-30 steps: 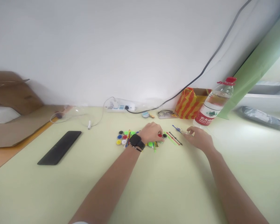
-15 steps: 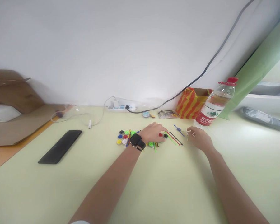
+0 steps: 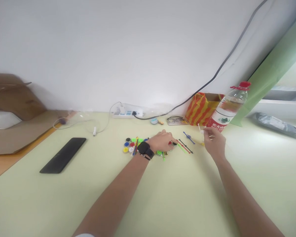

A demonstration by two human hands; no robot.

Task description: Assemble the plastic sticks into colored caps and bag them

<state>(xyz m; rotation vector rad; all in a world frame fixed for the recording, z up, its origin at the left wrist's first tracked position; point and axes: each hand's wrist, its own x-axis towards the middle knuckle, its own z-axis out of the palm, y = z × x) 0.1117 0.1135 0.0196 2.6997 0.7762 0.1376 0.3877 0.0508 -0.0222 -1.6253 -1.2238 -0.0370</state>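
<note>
as right fingers [image 3: 207, 131] pinch, one piece [image 3: 202, 131] slants (white).

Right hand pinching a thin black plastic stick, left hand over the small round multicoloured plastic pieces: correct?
No: the head view shows the right hand pinching a thin white plastic stick, not black; the left hand is over the small round multicoloured plastic pieces.

From where I stand, both bare forearms [image 3: 120, 187] stretch forward; the left hand [image 3: 162, 141] is palm down, forefinger extended, while the right hand's [image 3: 214, 143] fingers [image 3: 207, 132] pinch against its thumb.
</note>
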